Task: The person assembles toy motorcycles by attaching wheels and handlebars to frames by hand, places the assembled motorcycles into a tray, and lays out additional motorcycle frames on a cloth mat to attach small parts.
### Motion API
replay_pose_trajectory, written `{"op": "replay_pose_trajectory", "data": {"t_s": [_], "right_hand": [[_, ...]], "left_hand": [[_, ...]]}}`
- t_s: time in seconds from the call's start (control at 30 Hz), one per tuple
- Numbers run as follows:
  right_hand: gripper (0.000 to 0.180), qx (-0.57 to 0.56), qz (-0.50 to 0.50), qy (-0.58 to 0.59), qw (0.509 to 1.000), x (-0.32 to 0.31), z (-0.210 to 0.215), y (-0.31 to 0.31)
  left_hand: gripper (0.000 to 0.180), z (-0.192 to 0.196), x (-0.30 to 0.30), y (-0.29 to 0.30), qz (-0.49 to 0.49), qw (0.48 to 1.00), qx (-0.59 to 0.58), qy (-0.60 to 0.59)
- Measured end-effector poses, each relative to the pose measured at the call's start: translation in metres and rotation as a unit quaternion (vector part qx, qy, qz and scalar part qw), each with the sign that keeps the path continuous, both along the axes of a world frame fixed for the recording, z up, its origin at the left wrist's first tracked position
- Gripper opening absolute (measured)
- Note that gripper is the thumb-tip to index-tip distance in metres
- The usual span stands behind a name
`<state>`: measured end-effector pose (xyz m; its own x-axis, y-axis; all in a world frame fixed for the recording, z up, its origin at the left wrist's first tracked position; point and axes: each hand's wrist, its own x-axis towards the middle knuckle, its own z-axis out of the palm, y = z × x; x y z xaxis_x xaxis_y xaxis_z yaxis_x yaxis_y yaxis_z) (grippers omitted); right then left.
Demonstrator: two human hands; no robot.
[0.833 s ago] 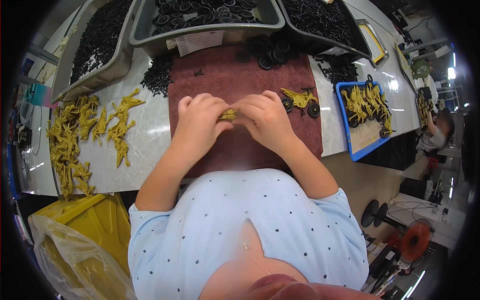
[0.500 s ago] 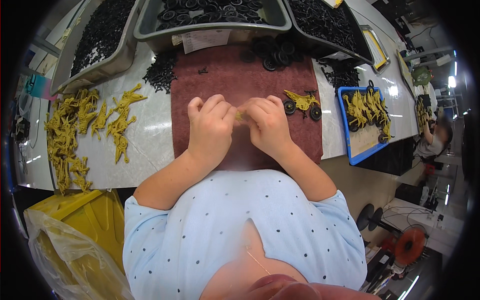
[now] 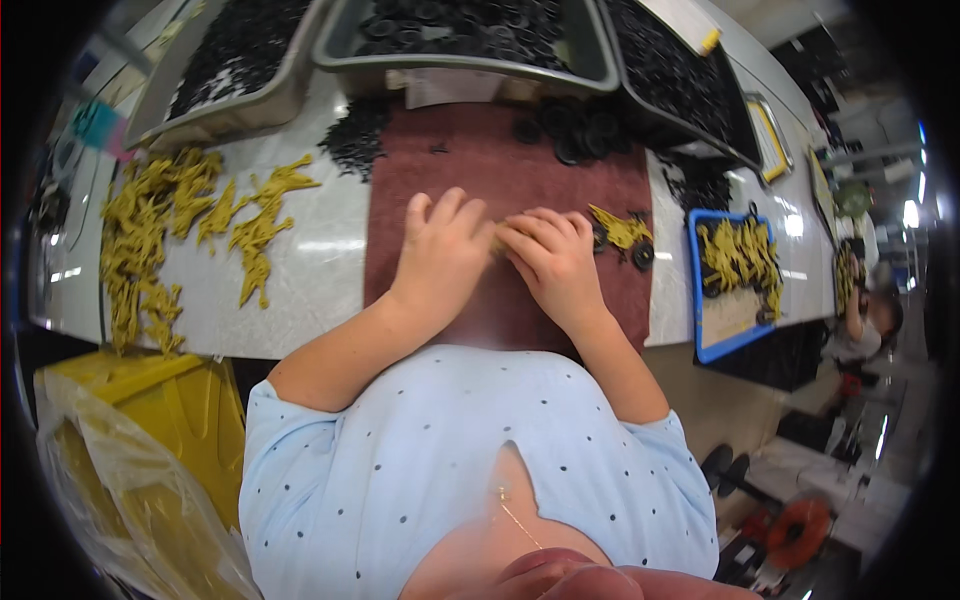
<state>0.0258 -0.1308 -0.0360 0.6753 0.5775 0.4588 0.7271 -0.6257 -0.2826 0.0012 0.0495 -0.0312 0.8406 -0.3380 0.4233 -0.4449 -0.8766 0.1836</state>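
Over the maroon cloth (image 3: 480, 155), my left hand (image 3: 440, 258) and my right hand (image 3: 553, 262) meet with bent fingers. Between their fingertips shows a sliver of a small yellow plastic part (image 3: 498, 240); the fingers hide most of it, and its shape is blurred. Both hands are closed on it. Just right of my right hand, a yellow toy motorcycle (image 3: 624, 232) with black wheels lies on the cloth. A tiny black part (image 3: 439, 149) rests on the cloth beyond my left hand.
Yellow motorcycle bodies (image 3: 140, 250) lie heaped at left. Grey bins (image 3: 470, 67) of black parts line the back, with loose black wheels (image 3: 580, 130) before them. A blue tray (image 3: 708, 300) at right holds yellow motorcycles. A yellow crate (image 3: 200, 410) stands lower left. Another person (image 3: 868, 325) is far right.
The whole view has shifted and tilted, so the table's things appear farther right, and it is more blurred. My hands stay together, their fingers slightly changed around the yellow part.
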Motion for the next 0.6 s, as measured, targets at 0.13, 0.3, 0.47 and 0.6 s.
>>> {"op": "replay_pose_trajectory", "data": {"t_s": [0.13, 0.3, 0.47, 0.6], "right_hand": [[0.047, -0.069, 0.038, 0.042, 0.996, -0.013, 0.002, -0.009], [0.055, -0.068, 0.034, 0.088, 0.993, -0.019, 0.004, -0.014], [0.047, -0.048, 0.014, 0.069, 0.996, -0.020, 0.002, -0.012], [0.039, -0.022, 0.010, 0.060, 0.998, -0.021, 0.007, -0.010]], "left_hand": [[0.033, 0.016, -0.004, 0.024, -0.013, 0.990, -0.025, 0.139], [0.030, 0.012, 0.012, 0.092, 0.334, 0.937, 0.052, 0.094], [0.032, -0.008, 0.028, 0.152, 0.396, 0.910, 0.053, 0.114], [0.055, -0.028, 0.042, 0.176, 0.320, 0.939, 0.047, 0.114]]}}
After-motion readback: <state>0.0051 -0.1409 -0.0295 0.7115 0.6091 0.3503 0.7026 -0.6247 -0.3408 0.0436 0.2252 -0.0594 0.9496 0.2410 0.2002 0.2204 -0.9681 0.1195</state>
